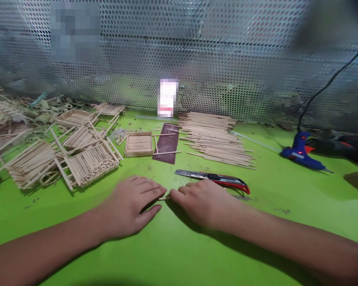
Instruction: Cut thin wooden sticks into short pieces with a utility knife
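Green tabletop [286, 198]: left hand [128, 208] and right hand [204, 202] lie near center, fingertips nearly together at a short wooden stick [163, 198], clamp unclear. Assembled stick panels [89, 165] sit far left; unused loose stick pile [214, 139] lies far right.

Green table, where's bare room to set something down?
Bare green table lies before the left hand and right hand, and between the utility knife and glue gun. Crowded: the stick frames at left and the stick pile.
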Demonstrator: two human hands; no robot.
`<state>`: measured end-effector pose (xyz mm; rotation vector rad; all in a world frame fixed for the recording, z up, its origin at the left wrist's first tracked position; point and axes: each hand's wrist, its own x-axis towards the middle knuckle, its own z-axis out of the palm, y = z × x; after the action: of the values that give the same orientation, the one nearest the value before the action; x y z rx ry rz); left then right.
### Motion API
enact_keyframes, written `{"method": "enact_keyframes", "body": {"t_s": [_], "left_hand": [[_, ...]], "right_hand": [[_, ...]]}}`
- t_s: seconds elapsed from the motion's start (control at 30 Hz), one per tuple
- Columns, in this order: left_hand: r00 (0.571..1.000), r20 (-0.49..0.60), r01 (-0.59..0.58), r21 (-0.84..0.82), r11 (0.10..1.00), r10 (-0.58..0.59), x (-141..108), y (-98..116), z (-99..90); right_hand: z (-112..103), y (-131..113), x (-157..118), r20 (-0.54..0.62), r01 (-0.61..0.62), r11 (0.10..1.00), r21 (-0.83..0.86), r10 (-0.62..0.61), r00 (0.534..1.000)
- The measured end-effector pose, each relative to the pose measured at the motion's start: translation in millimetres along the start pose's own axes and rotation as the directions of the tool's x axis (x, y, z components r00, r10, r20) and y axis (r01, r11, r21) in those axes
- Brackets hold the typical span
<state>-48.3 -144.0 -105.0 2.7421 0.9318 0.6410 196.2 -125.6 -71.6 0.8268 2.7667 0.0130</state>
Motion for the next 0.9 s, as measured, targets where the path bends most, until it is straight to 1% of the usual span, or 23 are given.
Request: {"method": "enact_keyframes", "body": {"t_s": [0.13,0.23,0.37,0.47,0.53,0.6,0.7,0.77,0.83,0.9], "left_hand": [[1.0,-0.013,-0.01,-0.033,0.999,0.01,-0.5,-3.9,-0.1],[0.999,-0.043,-0.022,-0.037,0.999,0.02,-2.8,-6.8,-2.3],[0.997,-0.062,-0.049,0.042,0.998,0.051,-6.2,-8.9,-11.9],[0.987,-0.14,-0.06,0.156,0.986,0.083,-8.2,-14.7,-24.5],[0.976,-0.2,-0.035,0.243,0.969,0.086,-8.8,-24.2,-36.1],[0.972,-0.225,0.009,0.337,0.942,0.071,-9.1,-38.4,-50.6],[0.963,-0.269,0.144,0.454,0.879,-0.019,-11.1,-64.8,-73.8],[0.953,-0.293,0.227,0.517,0.825,-0.079,-14.2,-82.2,-86.0],[0.951,-0.294,0.251,0.57,0.782,-0.091,-17.1,-95.6,-93.0],[0.953,-0.289,0.25,0.596,0.763,-0.087,-17.6,-100.8,-94.3]], "right_hand": [[2.5,0.4,-0.5,0.003,-0.007,0.998,0.065,0.007,1.0],[4.2,1.4,0.3,-0.033,0.007,0.997,0.081,-0.004,0.999],[10.1,4.4,-0.2,-0.134,0.037,0.992,0.119,-0.021,0.991],[16.0,5.9,0.1,-0.257,0.095,0.985,0.141,-0.056,0.965],[19.4,6.4,1.3,-0.328,0.15,0.979,0.137,-0.098,0.939],[21.3,6.7,2.7,-0.359,0.184,0.975,0.128,-0.128,0.925],[21.1,7.1,3.8,-0.351,0.185,0.974,0.131,-0.129,0.928],[20.0,7.2,3.8,-0.341,0.175,0.976,0.133,-0.12,0.932],[18.8,7.0,3.5,-0.336,0.164,0.977,0.132,-0.112,0.935],[17.9,6.5,3.2,-0.33,0.157,0.979,0.132,-0.106,0.938]]}}
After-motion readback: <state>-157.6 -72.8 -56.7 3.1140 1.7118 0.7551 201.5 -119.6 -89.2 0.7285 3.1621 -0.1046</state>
